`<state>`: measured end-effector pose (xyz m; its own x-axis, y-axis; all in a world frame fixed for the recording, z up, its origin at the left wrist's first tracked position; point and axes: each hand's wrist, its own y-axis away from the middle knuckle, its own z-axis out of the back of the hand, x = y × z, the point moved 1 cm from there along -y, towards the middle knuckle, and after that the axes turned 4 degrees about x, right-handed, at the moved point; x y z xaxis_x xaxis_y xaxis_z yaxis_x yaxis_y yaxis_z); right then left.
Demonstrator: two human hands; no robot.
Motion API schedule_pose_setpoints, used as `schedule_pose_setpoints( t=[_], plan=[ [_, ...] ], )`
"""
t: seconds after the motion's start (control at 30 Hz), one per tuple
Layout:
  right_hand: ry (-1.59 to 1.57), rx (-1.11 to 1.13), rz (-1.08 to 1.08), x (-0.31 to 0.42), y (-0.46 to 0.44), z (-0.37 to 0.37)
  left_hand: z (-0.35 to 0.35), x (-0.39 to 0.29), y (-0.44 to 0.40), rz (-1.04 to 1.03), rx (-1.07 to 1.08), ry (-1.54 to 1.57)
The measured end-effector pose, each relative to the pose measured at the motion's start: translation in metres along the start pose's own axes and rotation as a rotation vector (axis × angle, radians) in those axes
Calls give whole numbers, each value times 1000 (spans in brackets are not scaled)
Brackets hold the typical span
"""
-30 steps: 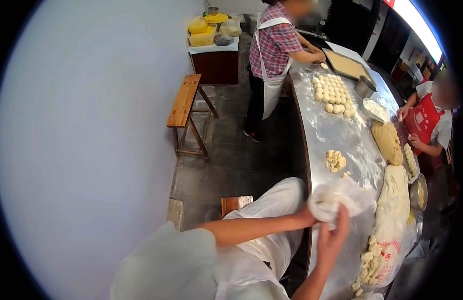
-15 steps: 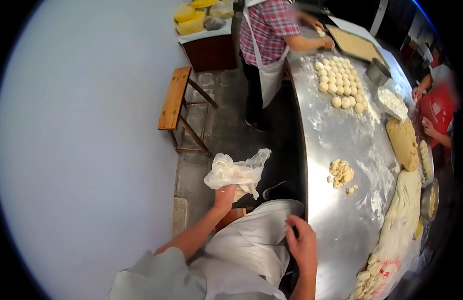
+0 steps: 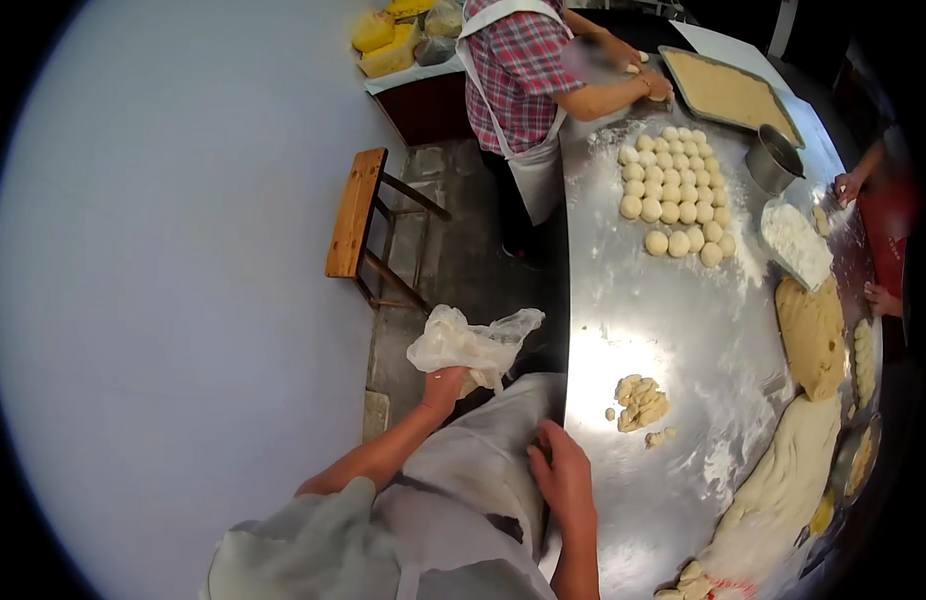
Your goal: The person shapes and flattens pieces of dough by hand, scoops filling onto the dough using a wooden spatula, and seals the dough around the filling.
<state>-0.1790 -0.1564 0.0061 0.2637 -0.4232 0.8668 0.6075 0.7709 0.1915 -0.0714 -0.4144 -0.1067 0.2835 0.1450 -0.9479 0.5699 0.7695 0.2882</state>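
My left hand point(image 3: 443, 390) grips a crumpled, translucent plastic bag point(image 3: 471, 342) over the floor left of the table. Some pale stuff shows at the bag's lower end; I cannot make out what it is. My right hand point(image 3: 563, 468) hangs in front of my white apron beside the table's edge, thumb apart from loosely curved fingers, with nothing in it. On the metal table point(image 3: 608, 520) nearest that hand lies a small heap of dough pieces point(image 3: 641, 402), with a few crumbs beside it.
Dough balls point(image 3: 673, 180) stand in rows before a co-worker point(image 3: 518, 70) in a checked shirt. Along the far edge lie flour point(image 3: 798, 240), a tan dough slab point(image 3: 811, 335) and a long white dough mass point(image 3: 783, 480). A wooden bench point(image 3: 357, 215) stands by the wall. Another person is at right.
My view has turned, so the table and dough heap sit further left in it. My left hand still holds the bag. The co-worker at the back has leaned further over the table.
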Motion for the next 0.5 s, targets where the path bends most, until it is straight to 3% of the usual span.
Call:
schedule_pose_setpoints(
  t=[0.07, 0.13, 0.23, 0.33, 0.43, 0.5],
  plan=[
    [1, -21, 4, 6, -18, 2, -3, -18, -3, -10, 46, -124],
    [20, -76, 47, 5, -41, -2, -5, -36, -14, -171, 173, -466],
    [51, -7, -59, 15, -83, 2, -10, -61, -39, -260, 263, -652],
    [111, -55, -9, 26, -129, -13, -13, -86, -70, -211, 239, -465],
    [-271, 24, -136, 29, -199, -45, 7, -71, -110, -189, 251, -147],
    [-140, -70, 142, 73, -253, -54, 33, -73, -143, -233, 295, -107]
  ],
)
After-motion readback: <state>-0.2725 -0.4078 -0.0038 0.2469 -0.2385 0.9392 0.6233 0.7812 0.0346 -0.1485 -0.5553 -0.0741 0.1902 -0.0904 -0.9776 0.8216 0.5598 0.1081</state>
